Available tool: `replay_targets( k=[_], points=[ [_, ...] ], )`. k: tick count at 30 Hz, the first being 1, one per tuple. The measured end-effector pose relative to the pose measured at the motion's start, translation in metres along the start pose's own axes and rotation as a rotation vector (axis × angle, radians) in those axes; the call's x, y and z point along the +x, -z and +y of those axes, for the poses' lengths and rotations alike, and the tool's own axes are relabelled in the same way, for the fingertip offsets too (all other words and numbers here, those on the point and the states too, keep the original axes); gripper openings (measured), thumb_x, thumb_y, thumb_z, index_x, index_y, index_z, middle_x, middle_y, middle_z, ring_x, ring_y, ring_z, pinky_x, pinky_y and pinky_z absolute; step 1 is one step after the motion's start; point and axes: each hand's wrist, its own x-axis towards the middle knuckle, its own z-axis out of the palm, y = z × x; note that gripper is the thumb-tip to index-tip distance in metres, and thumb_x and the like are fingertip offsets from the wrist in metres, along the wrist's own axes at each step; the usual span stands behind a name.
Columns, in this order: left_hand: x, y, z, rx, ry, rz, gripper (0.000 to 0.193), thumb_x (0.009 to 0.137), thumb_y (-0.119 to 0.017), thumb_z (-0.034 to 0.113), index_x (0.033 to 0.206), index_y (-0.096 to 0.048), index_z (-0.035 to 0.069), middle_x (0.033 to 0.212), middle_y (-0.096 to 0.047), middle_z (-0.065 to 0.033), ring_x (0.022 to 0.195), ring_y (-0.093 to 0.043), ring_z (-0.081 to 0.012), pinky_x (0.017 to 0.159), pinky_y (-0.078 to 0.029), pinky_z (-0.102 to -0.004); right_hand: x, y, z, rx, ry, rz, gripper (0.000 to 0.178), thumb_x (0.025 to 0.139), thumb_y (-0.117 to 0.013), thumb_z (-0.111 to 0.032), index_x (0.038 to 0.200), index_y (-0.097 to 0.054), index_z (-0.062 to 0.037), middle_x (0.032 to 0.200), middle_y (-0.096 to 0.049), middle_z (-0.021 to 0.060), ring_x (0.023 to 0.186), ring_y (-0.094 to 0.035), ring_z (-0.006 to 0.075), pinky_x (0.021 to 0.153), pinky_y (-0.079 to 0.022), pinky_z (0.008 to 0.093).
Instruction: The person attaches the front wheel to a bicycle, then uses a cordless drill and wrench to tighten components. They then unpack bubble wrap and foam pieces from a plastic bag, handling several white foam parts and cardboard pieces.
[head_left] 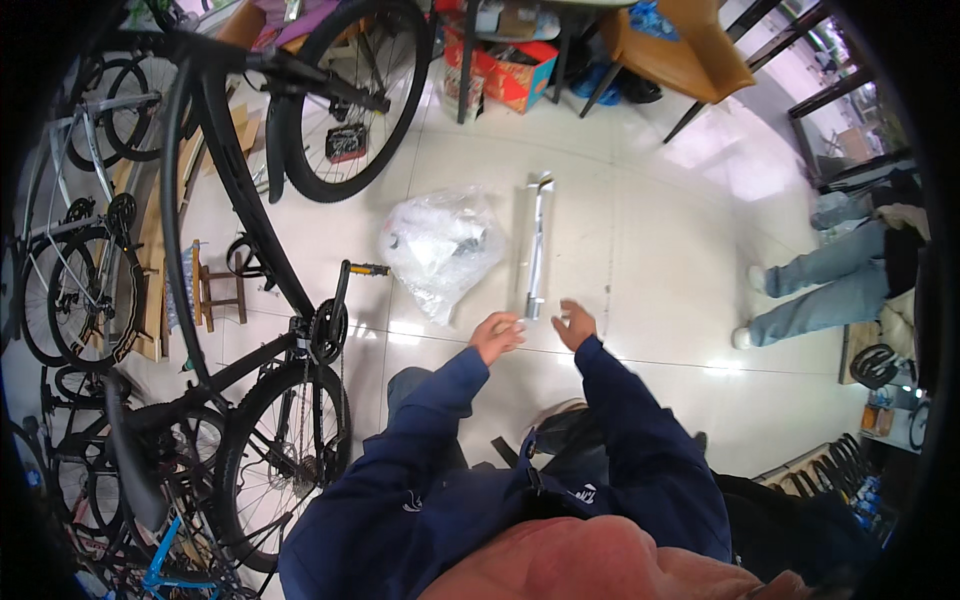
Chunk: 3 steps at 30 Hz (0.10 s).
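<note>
A long, slim, silver tube-like object lies lengthwise on the floor in front of me, with a dark mark at its far end; I cannot make out its exact kind. My left hand hovers just left of its near end, fingers loosely bent and apart, seemingly holding nothing. To the right of that end is my right hand, thumb and fingers spread, nothing in them. Neither hand appears to touch the tube. Left of it sits a crumpled clear plastic bag with white and dark contents that are hard to tell.
A black bicycle stands close on my left, its pedal jutting toward the bag. More bikes crowd behind it. Ahead are a red-and-blue box and a tan chair. A person in jeans stands at the right.
</note>
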Motion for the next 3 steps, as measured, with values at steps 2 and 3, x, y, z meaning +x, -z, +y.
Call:
replay_targets(
  k=[2, 3],
  points=[
    [-0.036, 0.000, -0.012, 0.030, -0.029, 0.113, 0.033, 0.102, -0.071, 0.024, 0.130, -0.061, 0.009, 0.117, -0.071, -0.0080, 0.099, -0.072, -0.0186, 0.081, -0.056, -0.0289, -0.062, 0.045, -0.026, 0.001, -0.140, 0.073, 0.041, 0.087, -0.079, -0.033, 0.118, -0.070, -0.0071, 0.099, -0.076, 0.0160, 0.093, -0.075, 0.0343, 0.084, -0.060, 0.0425],
    [-0.059, 0.000, -0.014, 0.049, 0.045, 0.163, 0.032, 0.101, -0.071, 0.024, 0.127, -0.062, 0.008, 0.113, -0.072, -0.0072, 0.095, -0.072, -0.0178, 0.077, -0.056, -0.0289, -0.095, 0.068, -0.037, -0.091, -0.177, 0.043, 0.037, 0.087, -0.077, -0.034, 0.113, -0.072, -0.0086, 0.094, -0.076, 0.0132, 0.089, -0.075, 0.0316, 0.082, -0.060, 0.0415]
  ],
)
